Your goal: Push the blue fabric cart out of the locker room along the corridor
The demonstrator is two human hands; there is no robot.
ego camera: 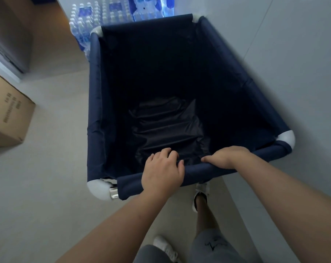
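The blue fabric cart [180, 88], empty, fills the frame's centre. Its near rail [202, 170] is gripped by the left hand [161, 172] and right hand [227, 157]. Stacked water bottles [88, 25] are seen directly ahead at the top; most of the route is judged to remain.

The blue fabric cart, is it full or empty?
Empty: the blue fabric cart shows only its wrinkled dark fabric bottom, nothing lying inside.

The cart [180, 88] hides its own wheels and the floor beneath. At nine o'clock the box [7, 114] is cut off by the edge, its print too blurred to read. At twelve, the bottles [96, 18] run off-frame, possibly shrink-wrapped.
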